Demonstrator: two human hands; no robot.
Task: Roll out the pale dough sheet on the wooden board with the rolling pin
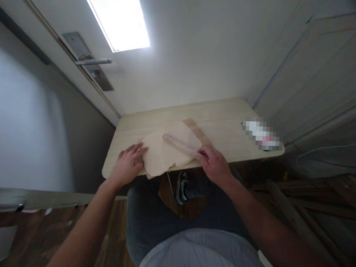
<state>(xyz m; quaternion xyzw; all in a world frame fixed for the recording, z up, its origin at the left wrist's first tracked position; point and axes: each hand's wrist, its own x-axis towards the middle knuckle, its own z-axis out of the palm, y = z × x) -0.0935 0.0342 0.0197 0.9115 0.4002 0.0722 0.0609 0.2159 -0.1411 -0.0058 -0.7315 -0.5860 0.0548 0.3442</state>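
Note:
A flat, tan, paper-like sheet [158, 151] with a rounded, uneven outline lies near the front edge of the small wooden table [223, 112]. Under its upper right side shows a darker brown strip [197, 131]. My left hand [130, 163] rests at the sheet's left edge, fingers spread, the tips touching it. My right hand [213, 162] is closed around the near end of a long, thin, pale pinkish stick-like piece [179, 143]. That piece lies slantwise across the sheet, its far end pointing up and left. Whether it is rolled or solid I cannot tell.
A blurred-out flat object [262, 134] lies at the table's right end. Behind the table stands a white door with a metal lever handle [94, 61] and a bright window. Wooden beams [298, 213] lean at the lower right, near a white cable [321, 149].

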